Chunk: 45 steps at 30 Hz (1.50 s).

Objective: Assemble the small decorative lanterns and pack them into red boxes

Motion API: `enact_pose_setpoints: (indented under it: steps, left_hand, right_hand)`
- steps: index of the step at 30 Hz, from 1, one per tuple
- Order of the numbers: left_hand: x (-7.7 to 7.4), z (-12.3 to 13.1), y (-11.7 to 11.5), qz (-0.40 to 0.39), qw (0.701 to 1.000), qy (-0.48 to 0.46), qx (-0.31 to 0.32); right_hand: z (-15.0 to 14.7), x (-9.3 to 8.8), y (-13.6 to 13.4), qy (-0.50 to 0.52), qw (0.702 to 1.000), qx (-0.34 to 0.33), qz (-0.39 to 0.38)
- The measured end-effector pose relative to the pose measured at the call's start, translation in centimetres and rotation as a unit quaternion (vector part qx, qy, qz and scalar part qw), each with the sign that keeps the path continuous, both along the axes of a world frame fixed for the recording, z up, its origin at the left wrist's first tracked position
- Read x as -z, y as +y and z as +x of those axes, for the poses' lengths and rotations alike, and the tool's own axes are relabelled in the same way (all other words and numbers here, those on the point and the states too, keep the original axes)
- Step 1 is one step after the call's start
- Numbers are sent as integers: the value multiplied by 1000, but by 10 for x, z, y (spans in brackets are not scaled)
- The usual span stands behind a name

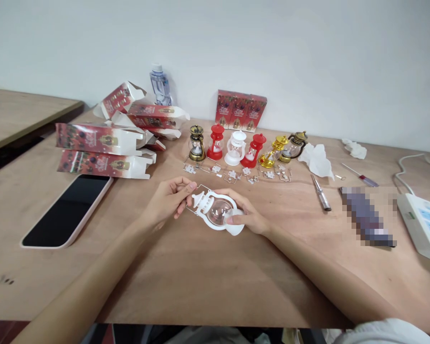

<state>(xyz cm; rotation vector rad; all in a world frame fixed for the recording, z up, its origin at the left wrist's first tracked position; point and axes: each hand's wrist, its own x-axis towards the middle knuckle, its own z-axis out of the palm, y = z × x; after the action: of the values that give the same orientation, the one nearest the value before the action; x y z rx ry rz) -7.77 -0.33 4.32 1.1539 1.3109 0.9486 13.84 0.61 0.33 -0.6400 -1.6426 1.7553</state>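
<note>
A small white toy lantern (215, 210) with a clear globe lies tilted on the wooden table (208, 282) between my hands. My right hand (249, 215) wraps round its base and globe. My left hand (168, 198) pinches the lantern's top end with thumb and fingertips. Behind them stands a row of several little lanterns: bronze (197, 143), red (215, 142), white (235, 148), red (252, 150), gold (272, 152) and dark bronze (294, 145). Small metal parts (232, 174) lie in front of the row.
A phone (68, 210) lies screen up at left beside several red-and-white cartons (100, 138). Three boxes (241, 111) and a bottle (160, 86) stand by the wall. Screwdrivers (321, 192) (360, 175), crumpled wrapping (317, 160) and a power strip (424, 224) lie at right.
</note>
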Motion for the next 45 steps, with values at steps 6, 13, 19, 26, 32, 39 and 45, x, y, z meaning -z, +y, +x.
enact_pose_setpoints:
  steps: [6, 13, 19, 26, 32, 39, 45]
  left_hand:
    - [-1, -1, 0, 1, 999, -36, 4]
    - [-1, -1, 0, -4, 1000, -23, 2]
    - [3, -2, 1, -12, 1000, -20, -3]
    - [5, 1, 2, 3, 999, -33, -23]
    - [3, 6, 1, -8, 998, -47, -41]
    - [0, 5, 1, -7, 998, -46, -30]
    - [1, 4, 1, -10, 999, -43, -16]
  right_hand:
    - [0, 0, 2, 17, 1000, -10, -21]
    - [1, 4, 3, 32, 999, -11, -28]
    - [2, 4, 3, 39, 999, -13, -35]
    - [1, 6, 5, 74, 994, -16, -80]
    - [-1, 5, 6, 106, 988, -20, -112]
    - [-2, 5, 11, 144, 975, -65, -159]
    - [-1, 6, 12, 151, 967, -97, -180]
